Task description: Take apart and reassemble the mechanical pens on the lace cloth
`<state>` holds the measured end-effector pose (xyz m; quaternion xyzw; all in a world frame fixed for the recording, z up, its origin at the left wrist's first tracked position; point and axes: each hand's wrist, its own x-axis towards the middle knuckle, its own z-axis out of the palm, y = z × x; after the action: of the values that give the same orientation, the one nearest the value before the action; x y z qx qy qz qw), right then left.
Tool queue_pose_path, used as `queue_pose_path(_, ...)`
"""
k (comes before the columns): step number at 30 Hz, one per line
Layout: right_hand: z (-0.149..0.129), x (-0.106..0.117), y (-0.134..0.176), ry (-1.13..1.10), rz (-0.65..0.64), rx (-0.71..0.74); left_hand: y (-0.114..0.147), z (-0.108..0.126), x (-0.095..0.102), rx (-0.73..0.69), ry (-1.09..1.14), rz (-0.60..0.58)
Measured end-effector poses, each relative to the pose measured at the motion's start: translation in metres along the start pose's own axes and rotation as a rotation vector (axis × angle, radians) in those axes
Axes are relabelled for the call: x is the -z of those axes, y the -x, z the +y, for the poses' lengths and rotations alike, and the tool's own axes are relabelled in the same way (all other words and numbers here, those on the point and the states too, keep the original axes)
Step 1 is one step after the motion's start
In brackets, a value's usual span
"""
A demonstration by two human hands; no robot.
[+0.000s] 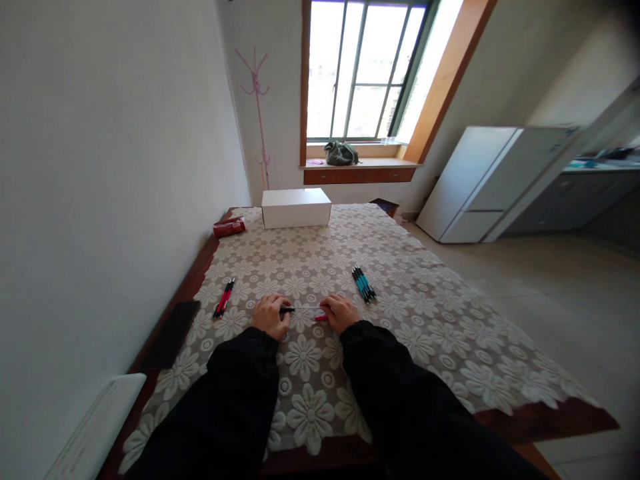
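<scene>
Above the lace tablecloth, my left hand (271, 316) is closed around a short black pen part (287, 309), whose tip points right. A thin, pale pen refill (310, 307) runs level from that part to the fingers of my right hand (341, 313), which pinch its other end. Just under those right fingers a red pen barrel (321, 319) sticks out to the left; whether it is held or lies on the cloth I cannot tell. Red-and-black pens (224, 298) lie left of my left hand. Several teal-and-black pens (363, 284) lie beyond my right hand.
A white box (296, 209) stands at the table's far end, with a red packet (230, 227) to its left. Along the left edge lie a dark flat pad (173, 333) and a white object (100, 423). The lace tablecloth (313, 410) covers most of the table.
</scene>
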<state>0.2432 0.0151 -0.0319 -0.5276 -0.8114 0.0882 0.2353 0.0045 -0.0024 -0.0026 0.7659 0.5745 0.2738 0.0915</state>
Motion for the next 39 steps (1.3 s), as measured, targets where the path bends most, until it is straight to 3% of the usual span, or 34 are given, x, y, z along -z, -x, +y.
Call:
queue_pose_path(11, -0.001, 0.003, 0.000, 0.049, -0.019, -0.045, 0.000, 0.003, 0.003, 0.010, 0.002, -0.025)
queue_pose_path(19, 0.002, -0.002, 0.001, 0.029, 0.055, -0.003, -0.001, -0.007, -0.005, -0.038, 0.034, -0.012)
queue_pose_path(39, -0.005, 0.002, 0.001, -0.021, 0.033, 0.044, -0.001, -0.001, -0.002, -0.081, 0.103, -0.071)
